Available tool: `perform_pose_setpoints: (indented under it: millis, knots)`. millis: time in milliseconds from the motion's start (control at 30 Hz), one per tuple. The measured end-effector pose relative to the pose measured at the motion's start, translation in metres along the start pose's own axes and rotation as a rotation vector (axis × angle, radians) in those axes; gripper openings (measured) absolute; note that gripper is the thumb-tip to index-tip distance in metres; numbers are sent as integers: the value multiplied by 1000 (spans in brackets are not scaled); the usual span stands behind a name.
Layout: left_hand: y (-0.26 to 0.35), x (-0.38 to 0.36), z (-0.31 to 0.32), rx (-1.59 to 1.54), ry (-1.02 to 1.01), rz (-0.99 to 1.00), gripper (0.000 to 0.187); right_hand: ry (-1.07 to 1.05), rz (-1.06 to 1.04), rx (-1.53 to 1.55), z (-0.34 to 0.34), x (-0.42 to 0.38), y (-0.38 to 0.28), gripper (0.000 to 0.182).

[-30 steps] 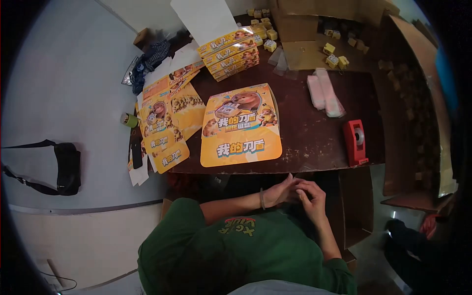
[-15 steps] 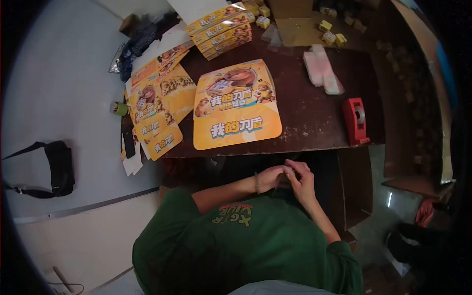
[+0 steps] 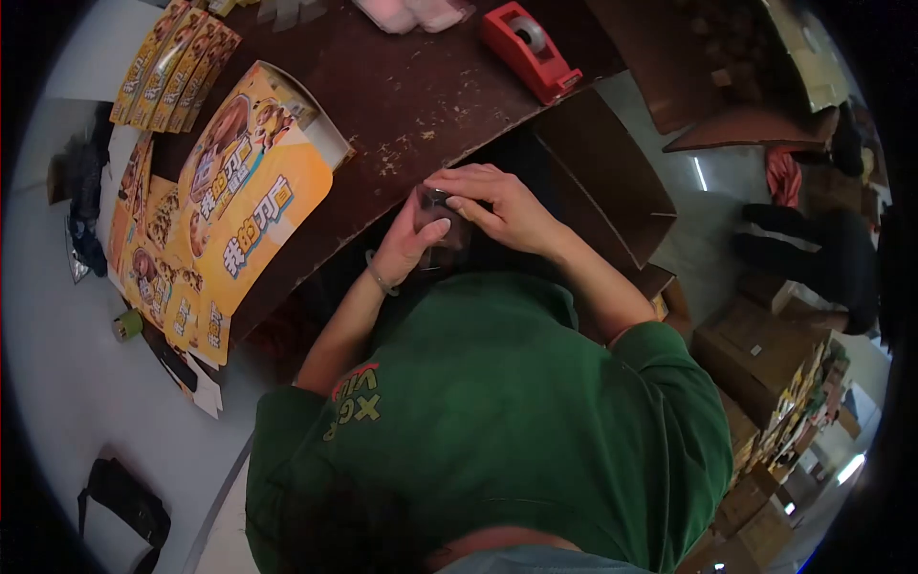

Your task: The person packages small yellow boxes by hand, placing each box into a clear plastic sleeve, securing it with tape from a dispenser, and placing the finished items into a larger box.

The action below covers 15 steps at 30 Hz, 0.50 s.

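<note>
My left hand (image 3: 406, 251) and my right hand (image 3: 507, 206) meet just below the front edge of the brown table (image 3: 421, 86), over my lap. Between them they hold a small clear object (image 3: 435, 205); what it is cannot be told. The left thumb presses on its side, and the right fingers curl over its top and hide most of it. A thin bracelet sits on my left wrist. My green shirt fills the lower part of the view.
A large yellow printed card (image 3: 244, 191) lies on the table, with more yellow cards (image 3: 153, 258) and flat yellow boxes (image 3: 172, 57) to its left. A red tape dispenser (image 3: 531, 38) stands at the table's edge. An open cardboard box (image 3: 612, 182) sits beside my right arm.
The view has tilted down and turned, so the table now sits at the top left. Both hands stay together on the small object, raised a little toward the table edge.
</note>
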<state>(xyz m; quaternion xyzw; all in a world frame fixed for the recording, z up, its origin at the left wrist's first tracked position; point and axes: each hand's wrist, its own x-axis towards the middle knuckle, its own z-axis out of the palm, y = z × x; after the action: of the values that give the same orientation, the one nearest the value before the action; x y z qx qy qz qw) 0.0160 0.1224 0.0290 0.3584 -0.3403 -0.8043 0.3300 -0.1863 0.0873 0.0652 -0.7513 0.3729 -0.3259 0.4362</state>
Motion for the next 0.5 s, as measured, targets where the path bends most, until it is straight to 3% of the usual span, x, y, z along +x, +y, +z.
perform_pose_setpoints:
  millis: [67, 167, 267, 367, 500]
  knots:
    - [7, 2, -4, 40, 9, -18, 63, 8, -105, -123, -7, 2, 3, 34]
    - [25, 6, -6, 358, -1, 143, 64, 76, -121, -52, -6, 5, 2, 35]
    - [25, 7, -15, 444, -31, 208, 67, 38, -152, 7, -11, 8, 2, 30]
    - [24, 4, -13, 336, -65, 129, 67, -23, -295, -207, -20, 11, -3, 26]
    - [32, 2, -3, 253, -59, 100, 66, 61, -261, -238, -14, 5, -3, 26]
